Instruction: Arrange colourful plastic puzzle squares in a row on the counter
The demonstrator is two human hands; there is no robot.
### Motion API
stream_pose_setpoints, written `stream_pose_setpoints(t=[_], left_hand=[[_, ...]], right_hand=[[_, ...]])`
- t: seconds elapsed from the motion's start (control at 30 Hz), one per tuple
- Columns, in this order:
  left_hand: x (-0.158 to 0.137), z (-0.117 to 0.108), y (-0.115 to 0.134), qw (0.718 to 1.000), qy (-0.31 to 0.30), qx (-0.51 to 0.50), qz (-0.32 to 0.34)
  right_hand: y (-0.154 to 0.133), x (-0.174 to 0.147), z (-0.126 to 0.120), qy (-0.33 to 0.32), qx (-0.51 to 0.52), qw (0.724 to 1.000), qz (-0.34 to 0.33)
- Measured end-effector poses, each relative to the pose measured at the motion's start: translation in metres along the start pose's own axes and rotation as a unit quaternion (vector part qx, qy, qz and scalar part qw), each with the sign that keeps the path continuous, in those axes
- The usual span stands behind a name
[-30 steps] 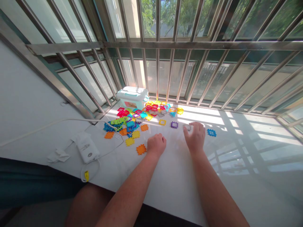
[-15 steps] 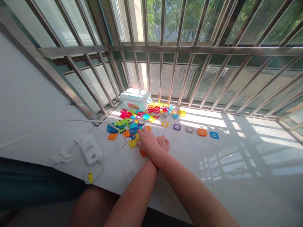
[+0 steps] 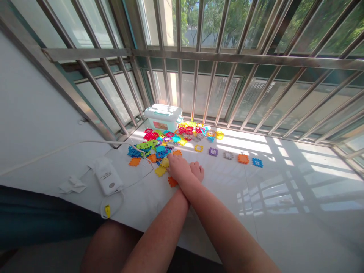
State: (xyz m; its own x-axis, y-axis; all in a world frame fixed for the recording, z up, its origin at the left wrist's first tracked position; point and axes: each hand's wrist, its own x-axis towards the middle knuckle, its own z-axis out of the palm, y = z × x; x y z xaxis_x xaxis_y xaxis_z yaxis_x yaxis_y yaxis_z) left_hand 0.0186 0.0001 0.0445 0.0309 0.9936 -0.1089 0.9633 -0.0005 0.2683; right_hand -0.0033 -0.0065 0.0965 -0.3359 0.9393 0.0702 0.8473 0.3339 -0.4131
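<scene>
My forearms cross, the right one lying over the left. My right hand (image 3: 179,167) is at the near edge of a heap of coloured plastic interlocking tiles (image 3: 160,151). Its fingers and thumb close on a yellow tile (image 3: 165,162), partly covered by the hand. Another yellow tile (image 3: 160,171) lies just below that one. An orange tile (image 3: 172,182) shows under my right wrist. To the right, my left hand (image 3: 197,171) rests near the white surface with its fingers curled in; whatever may be inside is hidden.
A row of single tiles runs rightward: yellow (image 3: 198,148), purple (image 3: 213,152), grey (image 3: 228,155), orange (image 3: 243,159), blue (image 3: 257,162). Behind the heap stands a lidded white box (image 3: 163,117) against metal bars. At left lie a white power bank (image 3: 108,178), its cable and crumpled tissue (image 3: 73,185).
The lower yellow tile has turned slightly beside my right hand. Both hands stay almost in place, and the view has shifted a little.
</scene>
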Motion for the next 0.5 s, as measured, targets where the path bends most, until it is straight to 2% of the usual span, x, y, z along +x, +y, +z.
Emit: stream_pose_setpoints(t=[0.1, 0.2, 0.5], left_hand=[[-0.003, -0.007, 0.001, 1.000, -0.013, 0.007, 0.001], [-0.004, -0.011, 0.001, 1.000, -0.024, 0.013, 0.005], [-0.002, -0.008, 0.001, 1.000, -0.028, 0.013, 0.004]], right_hand=[[0.005, 0.019, 0.012, -0.033, -0.020, 0.999, -0.033], [0.008, 0.032, 0.019, -0.031, -0.022, 0.998, -0.053], [0.010, 0.036, 0.022, -0.045, -0.005, 0.998, -0.048]])
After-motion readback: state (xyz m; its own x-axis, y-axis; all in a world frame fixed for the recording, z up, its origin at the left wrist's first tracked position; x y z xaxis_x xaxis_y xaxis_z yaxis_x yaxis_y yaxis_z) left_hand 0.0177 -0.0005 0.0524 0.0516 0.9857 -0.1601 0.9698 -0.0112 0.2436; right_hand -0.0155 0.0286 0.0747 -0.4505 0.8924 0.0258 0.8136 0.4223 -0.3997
